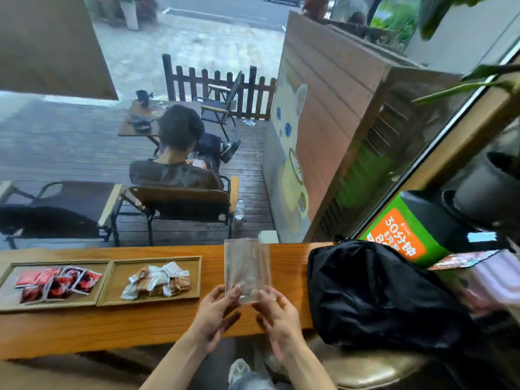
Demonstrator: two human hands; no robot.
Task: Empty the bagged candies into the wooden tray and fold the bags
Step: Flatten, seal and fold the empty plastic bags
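Observation:
A clear plastic bag stands upright above the wooden counter, looking empty. My left hand pinches its lower left corner and my right hand pinches its lower right corner. To the left lie two wooden trays side by side. The near tray holds several brown and white wrapped candies. The far left tray holds several red wrapped candies.
A black bag lies on the counter right of my hands. Behind it stand a green and orange box and a dark plant pot. Through the window ahead, a person sits on a chair on a wooden deck.

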